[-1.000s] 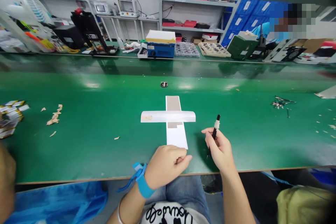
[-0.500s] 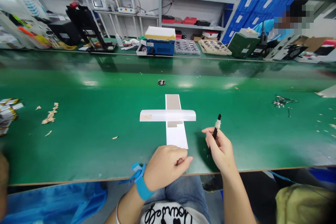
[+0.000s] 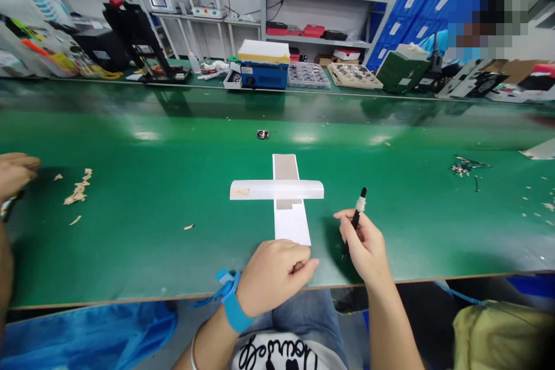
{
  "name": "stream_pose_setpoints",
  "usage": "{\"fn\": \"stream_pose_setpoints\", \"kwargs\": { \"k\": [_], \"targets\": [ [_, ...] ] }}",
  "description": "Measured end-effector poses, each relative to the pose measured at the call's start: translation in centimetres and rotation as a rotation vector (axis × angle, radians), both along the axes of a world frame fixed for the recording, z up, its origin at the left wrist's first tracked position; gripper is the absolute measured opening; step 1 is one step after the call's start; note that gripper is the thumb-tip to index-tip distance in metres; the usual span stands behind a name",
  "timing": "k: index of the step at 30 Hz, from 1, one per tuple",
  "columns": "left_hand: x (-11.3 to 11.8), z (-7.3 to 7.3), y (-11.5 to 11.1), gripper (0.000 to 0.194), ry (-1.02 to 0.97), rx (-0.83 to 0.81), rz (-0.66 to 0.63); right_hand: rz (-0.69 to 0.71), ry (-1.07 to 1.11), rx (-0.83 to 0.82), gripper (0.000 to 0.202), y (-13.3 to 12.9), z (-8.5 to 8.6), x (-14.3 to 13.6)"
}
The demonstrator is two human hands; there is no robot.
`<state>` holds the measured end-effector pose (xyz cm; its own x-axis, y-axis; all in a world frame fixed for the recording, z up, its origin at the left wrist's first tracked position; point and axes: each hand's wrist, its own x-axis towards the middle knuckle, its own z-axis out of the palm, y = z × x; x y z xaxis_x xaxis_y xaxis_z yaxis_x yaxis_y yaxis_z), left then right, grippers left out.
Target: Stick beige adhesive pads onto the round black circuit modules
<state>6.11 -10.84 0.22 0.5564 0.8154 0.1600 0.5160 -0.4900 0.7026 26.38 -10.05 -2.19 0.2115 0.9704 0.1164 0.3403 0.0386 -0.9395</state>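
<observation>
My left hand [image 3: 277, 272], a blue band at its wrist, rests with curled fingers at the near end of a white-and-grey strip [image 3: 291, 225]. Nothing shows in its fingers, though the palm is hidden. Across that strip lies a translucent whitish strip [image 3: 277, 189], slightly curved, with a beige patch near its left end. To the right of both, my right hand [image 3: 364, 243] grips a slim black pen-like tool [image 3: 361, 203] with a whitish wrap near its upper end. Its lower tip points down at the table and is hard to make out.
A small round black part [image 3: 262, 134] lies farther back on the green table [image 3: 173, 266]. Beige scraps [image 3: 79, 188] are at left, near another person's hand [image 3: 17, 173]. Small dark pieces [image 3: 463, 166] lie at right. A blue box [image 3: 264, 74] and trays stand along the back.
At the far left, another person's hand has come into view over the pile of small items. My hands, the strips and the black tool stay as they were; the view has shifted slightly.
</observation>
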Motion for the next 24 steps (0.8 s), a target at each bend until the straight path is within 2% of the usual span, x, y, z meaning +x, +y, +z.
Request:
{"fn": "stream_pose_setpoints", "kwargs": {
  "k": [24],
  "targets": [
    [0.03, -0.16, -0.01, 0.037, -0.014, -0.016, -0.007, 0.003, -0.024, -0.024, 0.025, 0.01, -0.27, 0.12]
  ]
}}
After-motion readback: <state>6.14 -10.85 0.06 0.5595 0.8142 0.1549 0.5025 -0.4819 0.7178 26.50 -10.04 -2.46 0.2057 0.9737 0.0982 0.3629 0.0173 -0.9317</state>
